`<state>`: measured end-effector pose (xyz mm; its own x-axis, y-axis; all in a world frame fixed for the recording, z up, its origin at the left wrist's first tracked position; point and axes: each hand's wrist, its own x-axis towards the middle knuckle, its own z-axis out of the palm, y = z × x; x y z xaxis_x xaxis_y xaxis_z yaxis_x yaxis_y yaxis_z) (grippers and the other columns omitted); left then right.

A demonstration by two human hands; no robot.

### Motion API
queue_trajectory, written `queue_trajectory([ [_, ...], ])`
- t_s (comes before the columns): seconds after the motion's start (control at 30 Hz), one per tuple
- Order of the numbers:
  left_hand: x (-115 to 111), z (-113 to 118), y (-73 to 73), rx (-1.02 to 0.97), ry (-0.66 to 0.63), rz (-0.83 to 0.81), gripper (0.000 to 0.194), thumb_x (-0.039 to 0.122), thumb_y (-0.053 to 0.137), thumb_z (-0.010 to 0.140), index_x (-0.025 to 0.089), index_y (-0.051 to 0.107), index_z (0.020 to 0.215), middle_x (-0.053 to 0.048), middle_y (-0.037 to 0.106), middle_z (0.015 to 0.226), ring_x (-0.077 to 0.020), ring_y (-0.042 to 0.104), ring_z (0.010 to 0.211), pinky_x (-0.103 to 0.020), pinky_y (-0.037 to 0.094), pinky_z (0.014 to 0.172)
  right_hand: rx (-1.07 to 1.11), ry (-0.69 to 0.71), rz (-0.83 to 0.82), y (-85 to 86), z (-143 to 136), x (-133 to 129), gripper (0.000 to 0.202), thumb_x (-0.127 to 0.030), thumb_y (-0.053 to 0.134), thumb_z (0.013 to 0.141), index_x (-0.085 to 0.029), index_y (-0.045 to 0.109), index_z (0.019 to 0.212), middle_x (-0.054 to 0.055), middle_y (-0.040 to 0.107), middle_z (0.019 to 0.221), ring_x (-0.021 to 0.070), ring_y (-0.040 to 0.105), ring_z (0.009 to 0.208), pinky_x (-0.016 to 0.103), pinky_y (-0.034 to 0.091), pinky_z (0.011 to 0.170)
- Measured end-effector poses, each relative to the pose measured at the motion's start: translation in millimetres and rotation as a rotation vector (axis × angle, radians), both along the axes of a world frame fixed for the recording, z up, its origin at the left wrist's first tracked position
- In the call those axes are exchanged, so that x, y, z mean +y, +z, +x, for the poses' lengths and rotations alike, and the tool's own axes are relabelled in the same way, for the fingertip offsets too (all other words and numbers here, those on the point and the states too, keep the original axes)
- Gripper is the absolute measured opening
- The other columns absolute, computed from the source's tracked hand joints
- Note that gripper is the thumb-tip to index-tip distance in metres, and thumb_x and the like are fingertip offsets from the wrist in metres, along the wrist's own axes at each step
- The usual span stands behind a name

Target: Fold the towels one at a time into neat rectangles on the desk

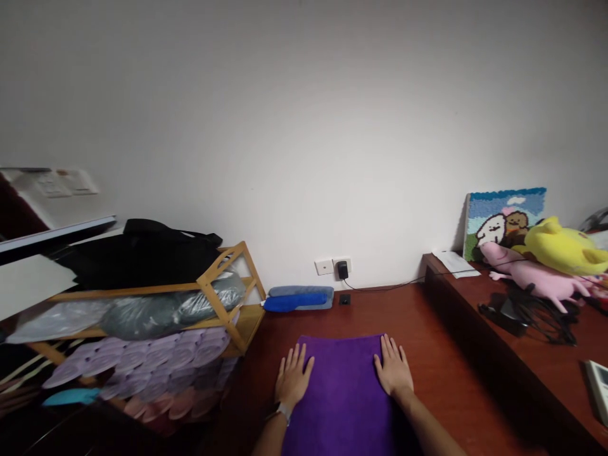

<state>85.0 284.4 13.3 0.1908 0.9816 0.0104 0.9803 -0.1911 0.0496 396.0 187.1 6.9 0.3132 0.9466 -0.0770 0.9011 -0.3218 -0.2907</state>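
A purple cloth (344, 392) lies spread flat on the reddish-brown wooden desk (451, 392), its far edge nearly straight. My left hand (292, 377) rests palm down on the cloth's left edge, fingers stretched out and pointing away from me. On the opposite edge my right hand (395, 366) also lies flat, its fingers slightly spread near the far right corner. Neither hand grips anything. The near end of the cloth runs out of the bottom of the view.
Folded blue and grey cloths (299, 299) lie by the wall. A black plug adapter (342, 270) sits in the wall socket. At left stands a wooden rack (228, 297) with bags and purple items. Plush toys (536, 278), cables (541, 316) and a picture (503, 215) occupy the raised right surface.
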Motion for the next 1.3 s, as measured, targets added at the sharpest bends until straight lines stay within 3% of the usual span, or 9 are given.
queue_trajectory([
  [0.1,-4,-31,-4.6,0.018,0.074,0.055,0.069,0.052,0.019,0.102,0.013,0.031,0.159,-0.010,0.029,0.167,-0.0261,0.026,0.155,-0.050,0.022,0.127,0.004,-0.003,0.004,-0.4,0,-1,0.074,-0.050,0.016,0.100,-0.011,0.015,0.162,0.002,0.011,0.171,0.0202,0.007,0.158,0.041,0.002,0.128],
  [0.2,-23,-29,-9.2,-0.007,0.074,0.172,0.066,0.045,0.019,0.104,0.010,0.032,0.158,-0.012,0.030,0.166,-0.0253,0.025,0.155,-0.047,0.024,0.127,0.004,0.000,0.010,-2.9,0,-1,0.074,-0.051,0.015,0.100,-0.010,0.015,0.162,0.002,0.012,0.171,0.0203,0.007,0.158,0.042,0.003,0.128],
  [0.43,-64,81,-7.7,-0.157,-0.411,0.173,0.057,0.047,0.024,0.106,0.027,0.031,0.159,-0.001,0.029,0.169,-0.0202,0.025,0.156,-0.045,0.024,0.129,-0.033,0.006,-0.002,-6.0,0,-3,0.075,-0.051,0.014,0.099,-0.010,0.014,0.162,0.003,0.012,0.170,0.0206,0.009,0.158,0.042,0.004,0.128],
  [0.57,-54,123,-14.3,-0.180,-0.380,0.104,0.058,0.051,0.024,0.105,0.031,0.031,0.159,-0.002,0.029,0.169,-0.0223,0.026,0.156,-0.048,0.027,0.127,-0.060,0.019,-0.006,-10.0,0,-2,0.075,-0.050,0.014,0.099,-0.010,0.014,0.162,0.003,0.013,0.171,0.0210,0.008,0.158,0.042,0.005,0.128],
  [0.67,-36,113,-16.4,-0.165,-0.264,0.071,0.062,0.057,0.022,0.103,0.031,0.032,0.159,-0.004,0.030,0.168,-0.0241,0.026,0.155,-0.050,0.025,0.127,-0.064,0.020,-0.013,-11.9,0,-2,0.075,-0.051,0.014,0.099,-0.009,0.014,0.162,0.003,0.012,0.171,0.0211,0.009,0.158,0.043,0.006,0.128],
  [0.83,-2,57,-3.8,-0.058,-0.077,0.054,0.066,0.056,0.025,0.102,0.023,0.033,0.159,-0.007,0.029,0.168,-0.0247,0.024,0.156,-0.048,0.022,0.128,-0.054,0.010,-0.019,-6.0,0,-2,0.075,-0.052,0.013,0.099,-0.011,0.013,0.162,0.002,0.011,0.171,0.0204,0.008,0.158,0.042,0.005,0.128],
  [1.0,19,22,6.2,-0.047,-0.026,0.059,0.067,0.052,0.024,0.102,0.017,0.035,0.158,-0.010,0.032,0.166,-0.0268,0.026,0.155,-0.049,0.024,0.127,-0.048,0.000,-0.021,1.1,-2,-3,0.075,-0.051,0.015,0.100,-0.011,0.014,0.162,0.002,0.014,0.171,0.0201,0.010,0.158,0.042,0.005,0.128],
  [1.13,1,30,6.5,-0.071,-0.042,0.154,0.065,0.050,0.024,0.104,0.017,0.028,0.160,-0.010,0.029,0.168,-0.0274,0.022,0.156,-0.051,0.022,0.128,-0.050,-0.003,-0.029,-0.4,-2,-3,0.075,-0.052,0.015,0.099,-0.011,0.014,0.162,0.002,0.014,0.171,0.0202,0.009,0.158,0.042,0.005,0.128],
  [1.3,-52,64,-4.3,-0.155,-0.288,0.221,0.059,0.053,0.026,0.104,0.032,0.028,0.160,-0.003,0.025,0.170,-0.0243,0.021,0.157,-0.050,0.022,0.128,-0.067,0.000,-0.013,-6.2,-1,-2,0.075,-0.052,0.014,0.099,-0.011,0.015,0.162,0.001,0.013,0.171,0.0201,0.009,0.158,0.042,0.005,0.128],
])
